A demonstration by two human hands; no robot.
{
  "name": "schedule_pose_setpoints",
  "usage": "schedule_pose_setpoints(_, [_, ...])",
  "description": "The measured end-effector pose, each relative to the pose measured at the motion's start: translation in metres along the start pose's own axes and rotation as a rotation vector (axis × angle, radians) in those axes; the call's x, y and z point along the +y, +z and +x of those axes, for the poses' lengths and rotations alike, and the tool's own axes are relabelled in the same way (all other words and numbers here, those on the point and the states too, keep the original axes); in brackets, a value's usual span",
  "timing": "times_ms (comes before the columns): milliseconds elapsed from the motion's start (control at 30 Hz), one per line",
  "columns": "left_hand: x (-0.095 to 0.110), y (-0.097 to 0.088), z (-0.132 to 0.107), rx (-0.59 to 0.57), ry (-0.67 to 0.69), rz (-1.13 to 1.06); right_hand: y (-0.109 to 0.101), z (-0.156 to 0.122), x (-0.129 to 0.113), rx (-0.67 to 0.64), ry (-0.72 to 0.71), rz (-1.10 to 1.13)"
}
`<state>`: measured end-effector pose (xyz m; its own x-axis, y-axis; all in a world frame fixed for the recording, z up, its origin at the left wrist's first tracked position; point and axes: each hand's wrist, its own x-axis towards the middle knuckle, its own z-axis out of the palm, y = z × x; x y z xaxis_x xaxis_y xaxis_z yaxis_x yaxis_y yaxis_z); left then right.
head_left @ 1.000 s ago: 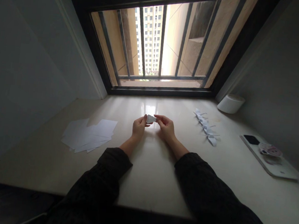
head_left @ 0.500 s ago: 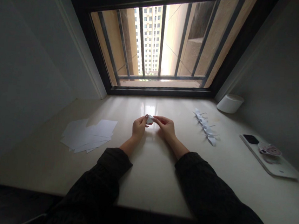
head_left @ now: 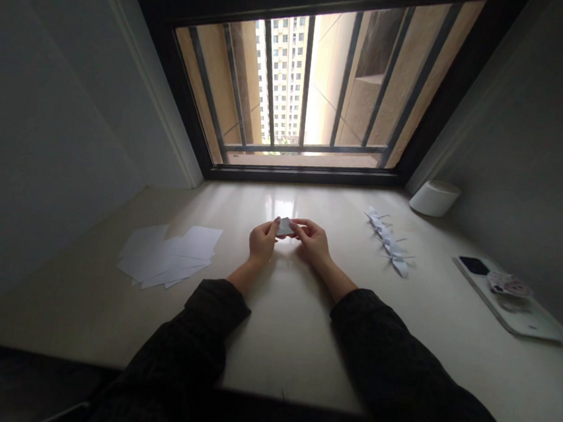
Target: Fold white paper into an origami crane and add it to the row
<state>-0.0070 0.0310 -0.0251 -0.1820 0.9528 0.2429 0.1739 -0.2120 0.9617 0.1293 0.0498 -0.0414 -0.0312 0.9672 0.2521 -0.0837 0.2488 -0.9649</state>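
The folded paper [head_left: 286, 225] sits between both hands, at twelve o'clock from the person and a little above or on the table [head_left: 284, 334]; whether it touches the surface cannot be told. The left hand [head_left: 262, 241] pinches its nine o'clock edge between thumb and fingers. The right hand [head_left: 314, 239] grips its three o'clock side, thumb on top; the fingers beneath are mostly hidden.

The paper looks small and flat, and should weigh almost nothing. Layered folds would make it stiffer than a single sheet, yet it would probably crease, crush or tear under a hard squeeze. It does not look slippery, so a light fingertip pinch should do. The best hold is likely at the opposite side edges, thumbs above and fingers below, leaving the middle free and the corners unbent.

Seen from the paper, loose sheets [head_left: 167, 256] lie overlapped toward eight o'clock, well apart from the left hand. At three o'clock, nearest the right hand, stands a row of folded cranes [head_left: 387, 240], with a phone [head_left: 517, 318] farther out toward four o'clock.
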Motion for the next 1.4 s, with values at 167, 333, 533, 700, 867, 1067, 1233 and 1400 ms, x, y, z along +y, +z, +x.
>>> schedule_pose_setpoints(167, [-0.002, -0.004, 0.004, 0.044, -0.025, -0.041, 0.002, -0.003, -0.001, -0.111, -0.018, -0.014])
schedule_pose_setpoints(333, [-0.005, -0.007, 0.007, 0.08, -0.018, -0.05, 0.003, -0.006, -0.006, -0.179, -0.02, -0.059])
schedule_pose_setpoints(533, [-0.004, -0.008, 0.007, 0.126, 0.037, 0.028, 0.004, -0.008, -0.011, -0.191, -0.069, -0.101])
schedule_pose_setpoints(700, [-0.004, -0.007, 0.007, 0.123, -0.011, -0.037, 0.001, -0.01, -0.016, -0.095, -0.26, -0.265])
schedule_pose_setpoints(867, [-0.005, -0.006, 0.008, 0.098, -0.068, -0.149, -0.005, -0.011, -0.016, -0.08, -0.447, -0.503])
schedule_pose_setpoints(1067, [0.001, -0.006, 0.008, -0.028, -0.126, -0.196, -0.002, -0.012, -0.015, -0.003, -0.382, -0.47])
schedule_pose_setpoints(1233, [0.002, -0.007, 0.008, -0.134, -0.009, -0.213, 0.0, -0.009, -0.015, 0.045, -0.236, -0.282])
schedule_pose_setpoints(1400, [0.002, -0.007, 0.007, -0.176, 0.041, -0.284, 0.0, -0.006, -0.014, 0.032, -0.123, -0.194])
